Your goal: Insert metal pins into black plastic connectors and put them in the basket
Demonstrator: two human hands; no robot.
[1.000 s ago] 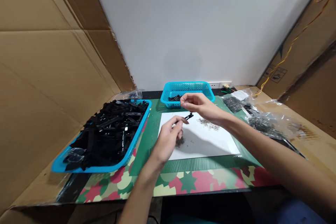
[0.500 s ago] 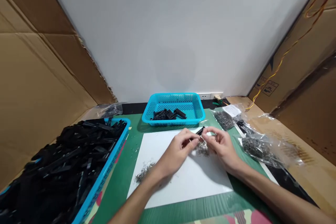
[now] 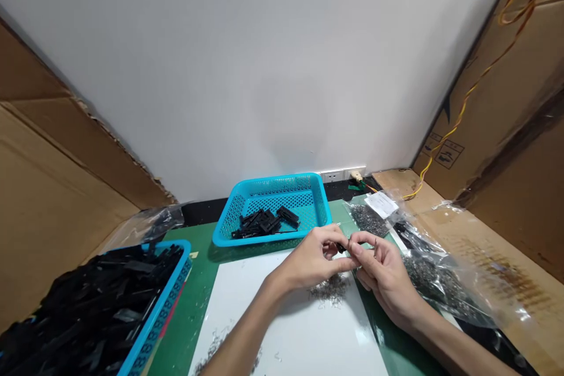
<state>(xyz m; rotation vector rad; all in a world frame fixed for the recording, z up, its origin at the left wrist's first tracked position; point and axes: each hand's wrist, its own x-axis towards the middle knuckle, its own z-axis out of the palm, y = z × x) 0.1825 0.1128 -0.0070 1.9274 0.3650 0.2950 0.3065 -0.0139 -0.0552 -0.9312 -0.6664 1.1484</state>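
Observation:
Between my two hands is a small black plastic part (image 3: 340,247), mostly covered by fingers. My left hand (image 3: 318,255) is closed around it, thumb and fingers pinching. The fingertips of my right hand (image 3: 382,270) are pinched together against the part's right end; whatever tiny piece they hold is too small to make out. Just below the hands, a pile of small metal pieces (image 3: 329,289), like little springs or clips, lies on the white sheet (image 3: 304,329). Another pile of such pieces (image 3: 215,345) is partly hidden behind my left forearm.
A blue basket (image 3: 324,205) at the back holds several black parts (image 3: 264,222). At left, a larger blue basket (image 3: 152,323) is heaped with black parts (image 3: 88,305). Plastic bags of metal pieces (image 3: 370,218) lie at right, by cardboard (image 3: 497,258). A socket (image 3: 333,176) is on the wall.
The camera view has tilted and shifted, so the baskets sit lower and further left. My hands have come closer together, right fingertips now at the black part, which is more covered.

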